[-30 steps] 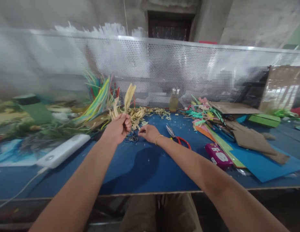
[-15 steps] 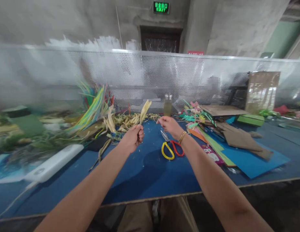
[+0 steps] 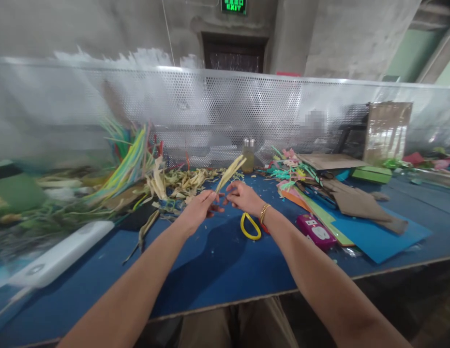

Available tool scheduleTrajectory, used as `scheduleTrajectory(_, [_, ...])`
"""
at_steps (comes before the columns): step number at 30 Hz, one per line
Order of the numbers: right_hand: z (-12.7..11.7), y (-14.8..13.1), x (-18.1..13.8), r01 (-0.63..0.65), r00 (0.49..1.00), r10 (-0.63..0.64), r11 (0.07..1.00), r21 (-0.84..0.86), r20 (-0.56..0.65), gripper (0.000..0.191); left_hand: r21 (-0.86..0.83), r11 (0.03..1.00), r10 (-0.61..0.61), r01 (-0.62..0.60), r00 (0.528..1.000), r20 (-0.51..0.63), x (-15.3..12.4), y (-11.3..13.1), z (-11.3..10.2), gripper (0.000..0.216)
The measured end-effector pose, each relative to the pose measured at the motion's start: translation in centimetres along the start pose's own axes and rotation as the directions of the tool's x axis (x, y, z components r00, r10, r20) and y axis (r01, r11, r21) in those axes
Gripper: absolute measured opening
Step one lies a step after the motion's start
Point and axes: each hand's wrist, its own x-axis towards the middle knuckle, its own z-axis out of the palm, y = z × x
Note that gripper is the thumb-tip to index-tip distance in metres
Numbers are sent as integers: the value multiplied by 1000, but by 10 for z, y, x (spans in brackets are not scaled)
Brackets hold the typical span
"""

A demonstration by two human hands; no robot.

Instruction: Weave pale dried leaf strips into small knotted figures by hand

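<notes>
Dim, greyish indoor light leaves a soft shadow on the matte blue bench near the left hand. Glare whitens the perforated silver metal screen; motion-like blur and wide-angle stretching smear the left edge.

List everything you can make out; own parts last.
Exit sign: 1, green, top centre
Table: 1, blue, foreground
Perforated panel: 1, silvery, behind table
Strands: one bundle, multicoloured, back left
Loose husks: uncounted, pale yellow, back left
Block: 1, green, dark top, far left
Cabled device: 1, white, front left
Bottle: 1, yellowish, back centre
Scissors: 1, yellow and red, centre, partly hidden
Packet: 1, purple, right of scissors
Cardboard: several pieces, brown, right
Sheets: several, blue, orange, green, right
Box: 1, green, back right
Held husk: 1, pale yellow, centre
Left hand: 1, bare, holding husk
Right hand: 1, bare, beside husk
</notes>
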Motion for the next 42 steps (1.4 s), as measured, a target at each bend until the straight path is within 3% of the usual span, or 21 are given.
scheduleTrajectory(5, [8,0,0,64,998,-62,994,-86,17,18,88,995,55,-52,998,-33,5,-9,-1,23])
scheduleTrajectory(10, [7,2,0,136,990,-140,960,-245,4,20,-91,995,-50,43,996,-70,13,-16,-9,19])
scheduleTrajectory(13, [3,1,-1,210,973,-229,893,-397,0,11,-92,994,-68,59,993,-96,16,-18,-13,16])
scheduleTrajectory(17, [-6,-5,-2,259,945,-323,824,-505,-42,9,182,983,39,-22,995,-92,16,-19,-18,21])
scheduleTrajectory(21, [-27,-8,-2,248,921,-371,795,-554,-121,9,506,862,56,-30,998,-36,8,-7,-22,25])
scheduleTrajectory(25, [-48,-8,-2,235,915,-363,836,-496,-178,15,642,763,37,-76,997,74,-1,9,-23,25])
scheduleTrajectory(28, [-55,-7,-3,208,950,-281,895,-394,-136,19,670,731,-21,-132,977,214,-5,16,-25,24])
scheduleTrajectory(30, [-57,-6,-4,186,977,-209,935,-302,-45,23,644,751,-96,-146,940,326,-8,20,-29,24])
scheduleTrajectory(33, [-60,-5,-5,135,989,-121,976,-173,90,27,474,877,-165,-80,876,454,-12,25,-38,27])
scheduleTrajectory(36, [-62,-4,-7,62,991,-54,996,-62,120,30,362,932,-131,-18,915,383,-14,28,-49,26])
scheduleTrajectory(39, [-64,-5,-8,15,997,-13,1000,-21,80,32,404,912,-15,-79,975,224,-12,28,-56,24])
scheduleTrajectory(42, [-66,-7,-9,18,1000,-18,1000,-18,17,32,423,903,-19,-81,974,228,-11,29,-56,25])
